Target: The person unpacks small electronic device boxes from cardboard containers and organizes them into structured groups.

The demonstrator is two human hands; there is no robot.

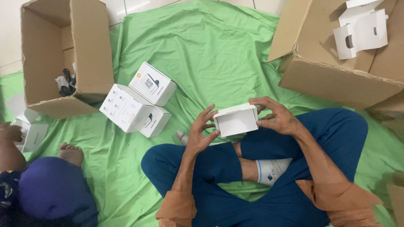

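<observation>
Two hands hold one small white carton (pixel 235 120) between them, above the crossed legs of the seated person. Left hand (pixel 201 132): fingers spread, thumb and fingertips pressed against the carton's left end, palm clear of the surface. Right hand (pixel 275 113): fingers curled over the carton's right end and top edge, thumb braced below. Opposed pressure at both ends keeps the carton level with its open flap facing away from the body, which appears to leave the folded panels free to be worked.

All positions below are relative to the white carton. Three printed white boxes (pixel 136 101) lie stacked to its left on the green cloth (pixel 210 54). Farther left stands an open cardboard box (pixel 63 54) holding dark items. To the upper right, a larger cardboard box (pixel 336 59) contains flat white carton blanks (pixel 362 31). At lower left, another person's bare foot (pixel 70 153) rests on the cloth.
</observation>
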